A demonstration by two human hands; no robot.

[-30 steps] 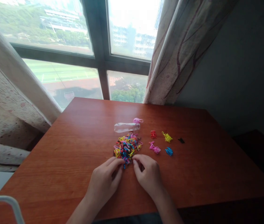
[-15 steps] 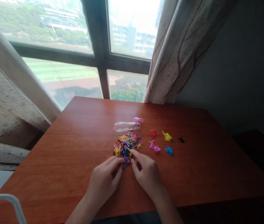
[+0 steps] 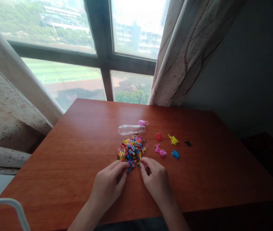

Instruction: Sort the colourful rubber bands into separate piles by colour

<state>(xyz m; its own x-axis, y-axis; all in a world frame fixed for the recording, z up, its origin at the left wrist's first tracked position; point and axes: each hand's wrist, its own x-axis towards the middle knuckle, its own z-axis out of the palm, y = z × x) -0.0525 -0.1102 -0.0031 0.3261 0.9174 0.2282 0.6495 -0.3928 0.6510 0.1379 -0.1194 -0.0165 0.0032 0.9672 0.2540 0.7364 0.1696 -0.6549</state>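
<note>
A mixed pile of small coloured rubber bands (image 3: 131, 149) lies on the wooden table (image 3: 78, 141). My left hand (image 3: 110, 179) rests at the pile's near left edge, thumb and index finger close together at the bands; what is between them is hidden. On the near right edge is my right hand (image 3: 155, 178), its thumb and index fingertips drawn together in a pinch. Whatever they hold is too small to make out. To the right lie separate clumps: red bands (image 3: 159, 137), yellow bands (image 3: 173, 140), pink bands (image 3: 160, 150), blue bands (image 3: 175, 154) and black bands (image 3: 188, 143).
Beyond the pile a clear bottle (image 3: 130, 129) lies on its side, with a pink looped cap (image 3: 143, 122) by its neck. A window (image 3: 106, 61) and curtains (image 3: 175, 57) border the table's far side. A pale curved bar (image 3: 13, 203) stands at lower left.
My right hand has drawn back a little to the right from the pile, its thumb and index finger closing together. My left hand has hardly moved.
</note>
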